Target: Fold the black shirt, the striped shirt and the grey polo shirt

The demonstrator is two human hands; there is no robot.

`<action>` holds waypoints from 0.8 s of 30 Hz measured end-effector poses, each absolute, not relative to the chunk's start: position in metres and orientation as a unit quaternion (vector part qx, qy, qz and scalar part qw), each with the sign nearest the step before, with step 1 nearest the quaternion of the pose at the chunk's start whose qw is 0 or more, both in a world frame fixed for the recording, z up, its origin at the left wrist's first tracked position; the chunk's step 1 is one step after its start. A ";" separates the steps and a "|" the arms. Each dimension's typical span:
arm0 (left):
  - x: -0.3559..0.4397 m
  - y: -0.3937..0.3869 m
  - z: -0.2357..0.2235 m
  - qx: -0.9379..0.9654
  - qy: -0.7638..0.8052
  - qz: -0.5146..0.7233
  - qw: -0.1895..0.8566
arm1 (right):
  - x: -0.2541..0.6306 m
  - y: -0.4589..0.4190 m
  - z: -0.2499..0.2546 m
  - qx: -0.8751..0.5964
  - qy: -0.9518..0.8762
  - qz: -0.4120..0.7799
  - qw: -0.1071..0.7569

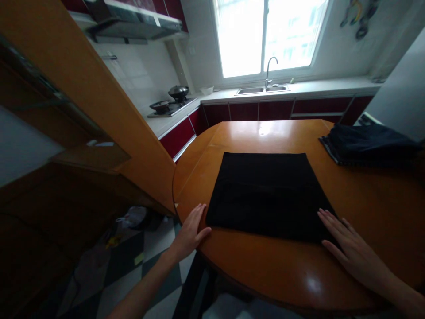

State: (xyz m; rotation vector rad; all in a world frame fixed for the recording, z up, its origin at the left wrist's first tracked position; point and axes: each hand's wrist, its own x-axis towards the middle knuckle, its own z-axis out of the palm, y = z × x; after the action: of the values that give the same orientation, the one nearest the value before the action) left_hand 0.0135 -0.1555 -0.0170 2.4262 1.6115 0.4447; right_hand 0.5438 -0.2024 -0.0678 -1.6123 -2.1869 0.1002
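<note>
A piece of black cloth (265, 195), flat and folded into a near rectangle, lies on the wooden table (239, 261). What kind of garment or cloth it is, I cannot make out. My left hand (191, 232) rests on the tabletop beside the near left corner of the cloth, fingers stretched out and holding nothing. Over the near right corner lies my right hand (347, 248), open, its fingertips on the black fabric and its thumb apart from the other fingers.
A stack of folded dark clothes (368, 144) sits at the table's right side. Beyond the table runs a counter with a sink (262, 90) and a stove (172, 107) bearing pans. A wooden cabinet (109, 102) rises at left. A bag-like item (133, 217) lies on the floor.
</note>
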 end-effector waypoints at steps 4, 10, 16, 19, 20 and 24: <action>0.012 -0.163 -0.011 0.774 0.585 0.218 0.105 | 0.560 -0.211 -0.069 -0.666 -0.668 0.029 0.331; 0.028 -0.154 -0.022 0.759 0.590 0.247 0.123 | 0.552 -0.222 -0.042 -0.759 -0.511 0.159 0.372; 0.017 -0.129 -0.039 0.750 0.588 0.267 0.143 | 0.555 -0.222 -0.027 -0.755 -0.443 0.191 0.443; 0.012 -0.125 -0.042 0.740 0.599 0.270 0.139 | 0.556 -0.224 -0.025 -0.743 -0.441 0.192 0.465; 0.011 -0.124 -0.043 0.738 0.605 0.267 0.135 | 0.555 -0.224 -0.025 -0.739 -0.445 0.196 0.467; 0.012 -0.120 -0.044 0.735 0.620 0.239 0.135 | 0.550 -0.218 -0.021 -0.727 -0.454 0.204 0.474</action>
State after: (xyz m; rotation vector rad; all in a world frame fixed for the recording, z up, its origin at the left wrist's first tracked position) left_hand 0.0116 -0.1201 -0.0442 2.1285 1.7967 0.6914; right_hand 0.5498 -0.2175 -0.0214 -1.7773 -1.1102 0.4978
